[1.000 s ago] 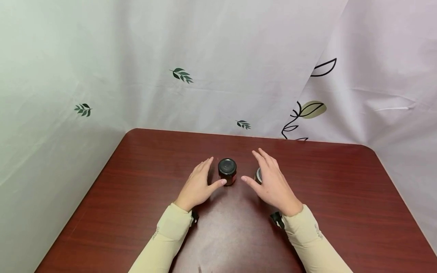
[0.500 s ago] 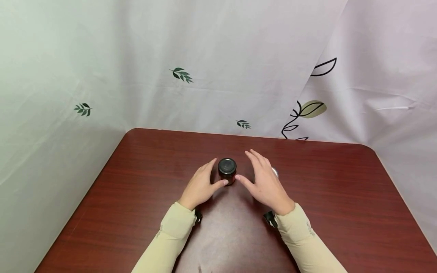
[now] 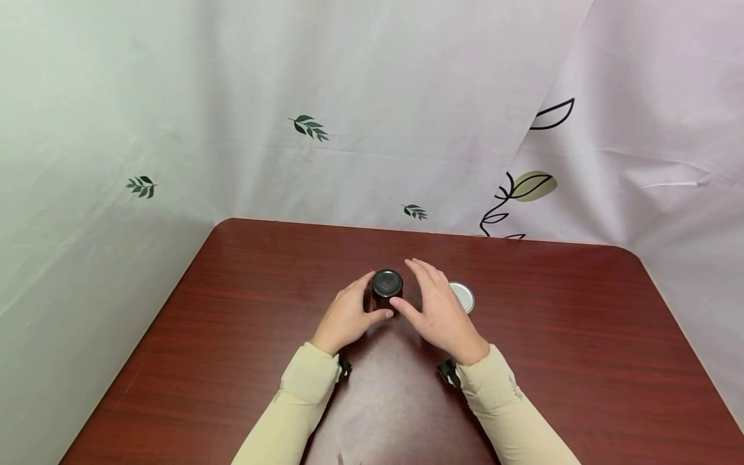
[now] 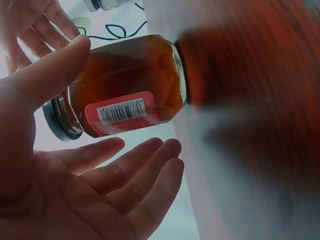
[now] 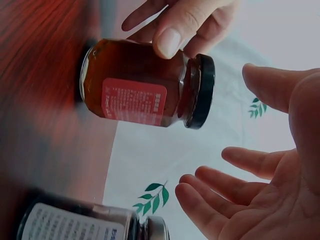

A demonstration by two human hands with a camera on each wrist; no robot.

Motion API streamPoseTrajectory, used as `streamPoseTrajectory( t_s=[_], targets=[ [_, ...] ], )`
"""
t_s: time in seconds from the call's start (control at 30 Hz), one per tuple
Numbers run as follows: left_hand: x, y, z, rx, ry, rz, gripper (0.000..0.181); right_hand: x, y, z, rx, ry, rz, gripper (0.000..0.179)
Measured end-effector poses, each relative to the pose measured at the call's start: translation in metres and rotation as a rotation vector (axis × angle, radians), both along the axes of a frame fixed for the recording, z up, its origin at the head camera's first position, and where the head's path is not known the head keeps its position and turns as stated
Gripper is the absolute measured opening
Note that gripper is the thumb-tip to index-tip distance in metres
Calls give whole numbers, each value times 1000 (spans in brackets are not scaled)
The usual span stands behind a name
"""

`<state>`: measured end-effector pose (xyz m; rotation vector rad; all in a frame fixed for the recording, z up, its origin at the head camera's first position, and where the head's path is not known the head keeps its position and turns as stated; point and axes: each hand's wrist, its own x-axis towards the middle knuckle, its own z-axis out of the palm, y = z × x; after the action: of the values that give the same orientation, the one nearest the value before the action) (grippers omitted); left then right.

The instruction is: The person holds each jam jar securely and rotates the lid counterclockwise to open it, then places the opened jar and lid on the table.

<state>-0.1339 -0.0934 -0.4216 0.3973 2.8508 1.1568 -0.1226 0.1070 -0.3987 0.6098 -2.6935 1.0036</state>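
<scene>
A glass jar (image 3: 387,284) of amber-brown contents stands upright on the table, with a black lid and a red label. My left hand (image 3: 345,316) is at its left side, fingers spread and loosely bent. In the left wrist view the thumb overlaps the jar (image 4: 127,75); whether it touches the glass I cannot tell. On the other side, my right hand (image 3: 444,315) has its fingers extended and its thumb near the lid. In the right wrist view a gap shows between that hand (image 5: 250,200) and the jar (image 5: 135,62).
Just right of my right hand is a second container with a silver lid (image 3: 463,297), partly hidden; the right wrist view shows its white printed label (image 5: 70,225). The reddish-brown wooden table (image 3: 552,336) meets a pale leaf-patterned curtain (image 3: 372,161) at the back.
My right hand has moved left toward the black-lidded jar, uncovering the silver lid. My left hand has come slightly right, closer to the same jar. The jar has stayed in place.
</scene>
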Motion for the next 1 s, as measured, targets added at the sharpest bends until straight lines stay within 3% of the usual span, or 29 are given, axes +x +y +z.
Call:
streamPoseTrajectory(
  t_s=[0.33,0.57,1.0],
  targets=[
    [-1,2,-3,6,2,15,85,-3,-8,-3,-14,-8,11,68],
    [-4,3,-6,12,22,-8,81,-6,-13,-2,-14,-14,20,66],
    [-5,3,-5,17,-36,-17,74,-9,-21,-7,-21,-43,32,67]
  ],
)
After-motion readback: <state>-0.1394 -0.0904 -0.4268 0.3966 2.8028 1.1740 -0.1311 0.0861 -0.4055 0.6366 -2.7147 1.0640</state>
